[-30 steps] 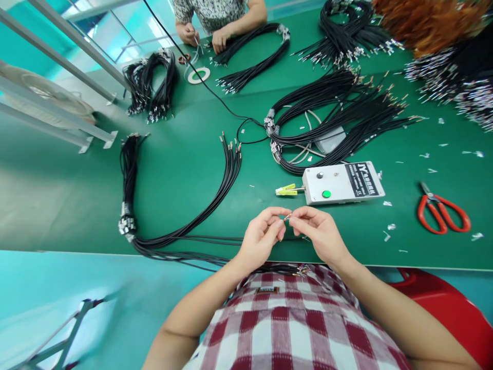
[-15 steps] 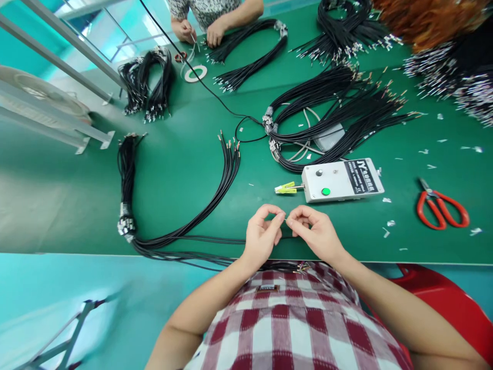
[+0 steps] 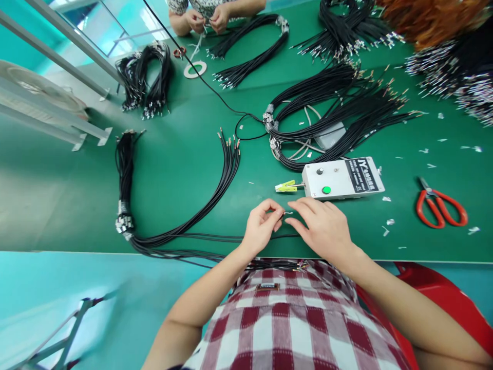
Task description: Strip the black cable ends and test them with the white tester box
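Observation:
My left hand [image 3: 261, 223] pinches a black cable close to its end, and the thin stripped wire tip [image 3: 288, 213] sticks out to the right of the fingertips. Just right of that tip, my right hand [image 3: 321, 223] is open, thumb and fingers apart, with nothing visible between them. A bundle of black cables [image 3: 185, 228] runs from a taped, metal-ended knot [image 3: 125, 224] at the left toward my hands. Some of its loose ends [image 3: 300, 266] hang at the table edge by my apron. Behind my right hand lies a grey box [image 3: 339, 179] with a green button and a yellow-green tip [image 3: 286, 186].
Red-handled pliers [image 3: 441, 205] lie to the right among white scraps. More cable bundles [image 3: 327, 113] cover the back of the green table [image 3: 215, 113], beside a tape roll [image 3: 195, 69]. Across the table, another person's hands [image 3: 208, 20] work on something small. A red chair [image 3: 435, 303] stands at my right.
My right hand has let go of the wire tip and opened, shifting slightly right. My left hand keeps its pinch. The other person's hands have come together and risen off the cables.

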`<state>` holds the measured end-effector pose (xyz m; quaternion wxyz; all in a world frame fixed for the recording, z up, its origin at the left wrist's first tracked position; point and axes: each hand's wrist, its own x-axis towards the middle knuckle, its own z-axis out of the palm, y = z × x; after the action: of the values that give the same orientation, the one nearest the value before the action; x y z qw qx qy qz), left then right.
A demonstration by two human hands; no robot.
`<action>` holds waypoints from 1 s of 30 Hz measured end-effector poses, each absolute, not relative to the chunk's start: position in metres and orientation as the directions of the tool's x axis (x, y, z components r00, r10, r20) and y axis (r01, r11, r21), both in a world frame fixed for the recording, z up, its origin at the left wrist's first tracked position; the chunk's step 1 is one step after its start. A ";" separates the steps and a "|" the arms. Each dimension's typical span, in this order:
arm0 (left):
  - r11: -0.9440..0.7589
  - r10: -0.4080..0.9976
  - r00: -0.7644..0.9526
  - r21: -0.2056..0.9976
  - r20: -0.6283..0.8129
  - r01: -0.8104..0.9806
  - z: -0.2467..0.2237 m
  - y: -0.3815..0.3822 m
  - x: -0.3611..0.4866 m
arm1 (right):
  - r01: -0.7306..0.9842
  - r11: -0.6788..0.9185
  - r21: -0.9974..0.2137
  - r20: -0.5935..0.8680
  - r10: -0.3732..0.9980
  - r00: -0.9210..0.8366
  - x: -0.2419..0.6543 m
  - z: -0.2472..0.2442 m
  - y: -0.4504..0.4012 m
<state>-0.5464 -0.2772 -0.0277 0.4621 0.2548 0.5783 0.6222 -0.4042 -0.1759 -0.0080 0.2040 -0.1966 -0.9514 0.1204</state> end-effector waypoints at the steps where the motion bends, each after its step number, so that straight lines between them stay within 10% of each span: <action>1: 0.102 0.874 -0.440 0.962 -0.207 -0.252 -0.028 -0.278 -0.546 | 0.301 0.929 -0.213 0.365 0.362 -0.858 -0.406 -0.006 -0.176; 6: 0.131 0.867 -0.477 0.989 -0.145 -0.062 -0.030 -0.275 -0.550 | 0.227 0.974 -0.007 0.367 0.214 -0.905 -0.416 -0.001 -0.166; 19: 0.066 0.769 -0.627 0.991 -0.125 -0.117 -0.039 -0.243 -0.589 | 0.289 0.953 0.091 0.004 0.290 -0.957 -0.468 -0.003 -0.110; 30: 0.169 0.789 -0.604 0.985 -0.111 0.041 -0.059 -0.232 -0.596 | 0.267 0.958 0.103 0.043 0.264 -0.963 -0.468 -0.008 -0.106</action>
<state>-0.5957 -0.2324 -0.0590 0.3282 0.3004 0.6905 0.5702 -0.4676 -0.1056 -0.0079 0.0143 -0.1343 -0.9894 -0.0539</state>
